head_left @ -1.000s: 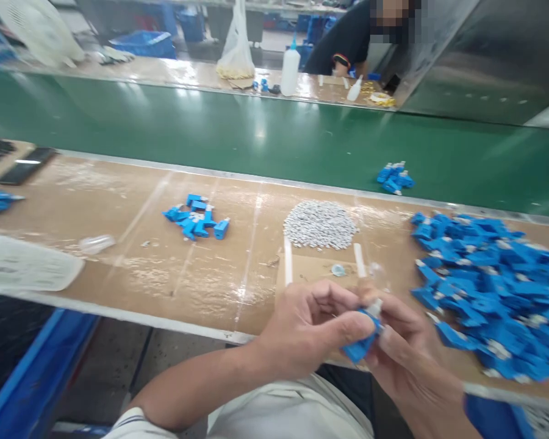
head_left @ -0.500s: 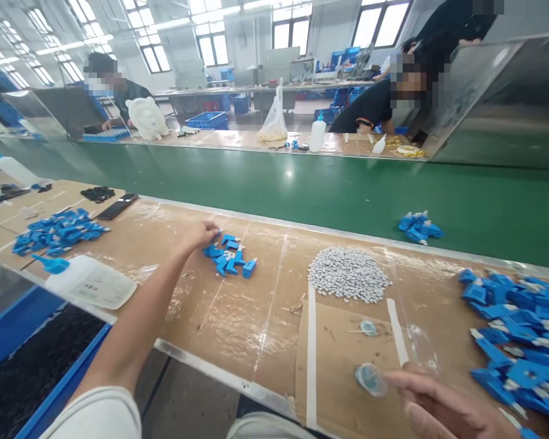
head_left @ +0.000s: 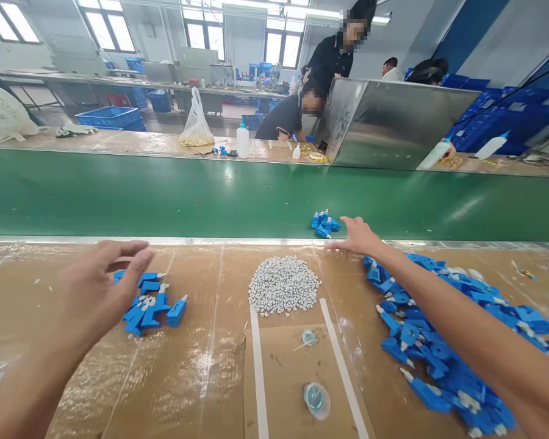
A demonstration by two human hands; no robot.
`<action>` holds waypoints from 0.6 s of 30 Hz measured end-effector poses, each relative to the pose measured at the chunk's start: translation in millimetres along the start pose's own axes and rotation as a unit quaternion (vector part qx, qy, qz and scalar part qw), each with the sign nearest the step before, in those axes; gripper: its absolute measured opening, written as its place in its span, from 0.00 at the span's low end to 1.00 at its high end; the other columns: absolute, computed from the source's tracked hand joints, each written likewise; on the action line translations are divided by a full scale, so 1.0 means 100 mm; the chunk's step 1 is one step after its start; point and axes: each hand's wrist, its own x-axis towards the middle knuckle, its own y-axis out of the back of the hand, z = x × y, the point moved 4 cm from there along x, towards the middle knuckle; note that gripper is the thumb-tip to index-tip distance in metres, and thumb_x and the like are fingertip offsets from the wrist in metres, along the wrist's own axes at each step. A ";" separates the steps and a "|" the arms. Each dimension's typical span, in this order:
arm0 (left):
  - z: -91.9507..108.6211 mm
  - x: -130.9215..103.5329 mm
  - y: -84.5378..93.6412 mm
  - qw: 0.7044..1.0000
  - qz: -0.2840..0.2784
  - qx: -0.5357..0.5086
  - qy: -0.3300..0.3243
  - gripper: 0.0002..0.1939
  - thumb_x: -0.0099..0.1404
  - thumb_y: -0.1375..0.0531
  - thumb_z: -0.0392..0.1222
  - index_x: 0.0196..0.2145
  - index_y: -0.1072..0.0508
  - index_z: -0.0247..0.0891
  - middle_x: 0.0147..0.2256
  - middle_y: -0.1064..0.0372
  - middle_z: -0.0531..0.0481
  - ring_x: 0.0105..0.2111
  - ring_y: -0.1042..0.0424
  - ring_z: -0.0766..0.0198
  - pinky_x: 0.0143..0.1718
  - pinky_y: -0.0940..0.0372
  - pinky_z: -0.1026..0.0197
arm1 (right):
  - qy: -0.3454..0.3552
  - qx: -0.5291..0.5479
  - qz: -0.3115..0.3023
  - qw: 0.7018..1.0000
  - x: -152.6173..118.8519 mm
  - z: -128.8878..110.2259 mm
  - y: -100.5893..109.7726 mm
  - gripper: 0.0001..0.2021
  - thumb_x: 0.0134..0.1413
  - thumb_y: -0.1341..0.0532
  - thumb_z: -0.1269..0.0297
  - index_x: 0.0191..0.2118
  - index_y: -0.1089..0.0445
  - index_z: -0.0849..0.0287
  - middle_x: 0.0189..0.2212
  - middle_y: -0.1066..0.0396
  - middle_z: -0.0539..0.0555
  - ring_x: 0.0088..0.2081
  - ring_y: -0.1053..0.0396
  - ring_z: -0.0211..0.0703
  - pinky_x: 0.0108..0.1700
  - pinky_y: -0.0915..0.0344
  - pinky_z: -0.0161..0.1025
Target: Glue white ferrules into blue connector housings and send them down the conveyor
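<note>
My left hand [head_left: 112, 283], a little blurred, hovers with fingers apart at the left edge of a small group of blue plastic parts [head_left: 149, 308] with white tips. Over the near edge of the green belt, my right hand [head_left: 357, 236] reaches out with thumb and fingers spread. Just left of its fingertips lies a small cluster of blue parts [head_left: 324, 224] on the belt. Beneath my right forearm spreads a large pile of blue parts [head_left: 432, 347], partly hidden by the arm. A heap of small grey-white pellets [head_left: 283, 285] sits between my hands.
A cardboard sheet [head_left: 283, 378] with white tape strips holds two small clear dishes [head_left: 316, 399]. The green belt [head_left: 165, 195] runs across. Beyond it stand a white bottle [head_left: 243, 140], a plastic bag [head_left: 196, 125], a metal panel [head_left: 393, 125] and co-workers [head_left: 293, 113].
The view has swung right. My right hand has gone from beside the clear dish to the belt's blue cluster. My left hand has opened beside the small blue group.
</note>
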 end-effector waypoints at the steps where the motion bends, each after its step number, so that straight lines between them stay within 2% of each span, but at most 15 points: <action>1: 0.01 0.02 -0.03 0.999 -0.015 -0.021 -0.017 0.13 0.68 0.41 0.54 0.42 0.22 0.46 0.43 0.22 0.55 0.40 0.22 0.57 0.41 0.28 0.54 | -0.011 -0.001 -0.016 1.000 0.17 0.01 -0.09 0.61 0.33 0.25 0.39 0.70 0.47 0.63 0.64 0.45 0.75 0.65 0.44 0.77 0.63 0.42 0.63; 3: 0.11 0.07 -0.21 0.993 -0.072 -0.074 -0.064 0.14 0.66 0.39 0.57 0.42 0.22 0.48 0.42 0.21 0.54 0.39 0.22 0.57 0.42 0.28 0.54 | -0.029 0.003 -0.055 0.998 0.45 0.03 -0.21 0.66 0.28 0.24 0.37 0.72 0.50 0.62 0.65 0.48 0.75 0.64 0.42 0.77 0.62 0.40 0.63; 5: 0.29 0.17 -0.52 0.976 -0.153 -0.111 -0.103 0.18 0.66 0.40 0.59 0.43 0.22 0.46 0.41 0.21 0.51 0.40 0.22 0.55 0.42 0.28 0.54 | -0.039 0.016 -0.096 0.994 0.66 0.03 -0.27 0.68 0.25 0.23 0.37 0.72 0.50 0.59 0.64 0.47 0.74 0.60 0.37 0.73 0.59 0.35 0.60; 7: 0.55 0.33 -0.96 0.954 -0.243 -0.112 -0.132 0.20 0.67 0.42 0.60 0.44 0.22 0.43 0.42 0.21 0.46 0.42 0.23 0.52 0.42 0.29 0.53 | -0.044 0.032 -0.135 0.989 0.83 0.01 -0.30 0.68 0.23 0.21 0.39 0.72 0.49 0.56 0.64 0.48 0.73 0.54 0.30 0.68 0.53 0.29 0.57; 10: 1.00 0.66 -1.77 0.921 -0.343 -0.059 -0.174 0.21 0.67 0.41 0.55 0.49 0.24 0.38 0.47 0.22 0.40 0.46 0.23 0.51 0.47 0.31 0.51 | -0.045 0.059 -0.179 0.981 1.00 -0.08 -0.34 0.64 0.24 0.19 0.45 0.70 0.45 0.52 0.64 0.49 0.72 0.44 0.25 0.57 0.42 0.23 0.50; 12: 1.31 0.88 -2.32 0.910 -0.371 -0.039 -0.184 0.26 0.63 0.36 0.50 0.56 0.28 0.35 0.52 0.25 0.38 0.49 0.25 0.49 0.50 0.31 0.52 | -0.044 0.076 -0.196 0.977 1.06 -0.16 -0.36 0.56 0.32 0.20 0.50 0.69 0.43 0.51 0.64 0.46 0.70 0.41 0.25 0.50 0.37 0.23 0.46; 14: 1.61 1.05 -2.81 0.902 -0.383 -0.023 -0.196 0.37 0.57 0.30 0.47 0.61 0.33 0.34 0.56 0.29 0.35 0.53 0.27 0.48 0.54 0.33 0.51 | -0.041 0.092 -0.204 0.974 1.08 -0.24 -0.39 0.43 0.47 0.25 0.54 0.67 0.41 0.53 0.60 0.39 0.65 0.40 0.25 0.46 0.37 0.23 0.44; 15: 1.75 1.11 -3.03 0.899 -0.388 -0.016 -0.202 0.38 0.58 0.29 0.47 0.62 0.34 0.34 0.57 0.31 0.35 0.54 0.28 0.48 0.55 0.33 0.49 | -0.037 0.099 -0.206 0.973 1.08 -0.28 -0.40 0.35 0.55 0.28 0.56 0.65 0.39 0.55 0.58 0.36 0.63 0.41 0.25 0.46 0.38 0.23 0.43; 18: 2.08 1.18 -3.49 0.893 -0.396 -0.003 -0.213 0.26 0.67 0.36 0.47 0.59 0.32 0.37 0.58 0.33 0.39 0.53 0.29 0.50 0.53 0.31 0.43 | -0.015 0.114 -0.211 0.971 1.07 -0.40 -0.42 0.17 0.66 0.37 0.60 0.58 0.33 0.59 0.51 0.29 0.58 0.43 0.26 0.44 0.40 0.24 0.44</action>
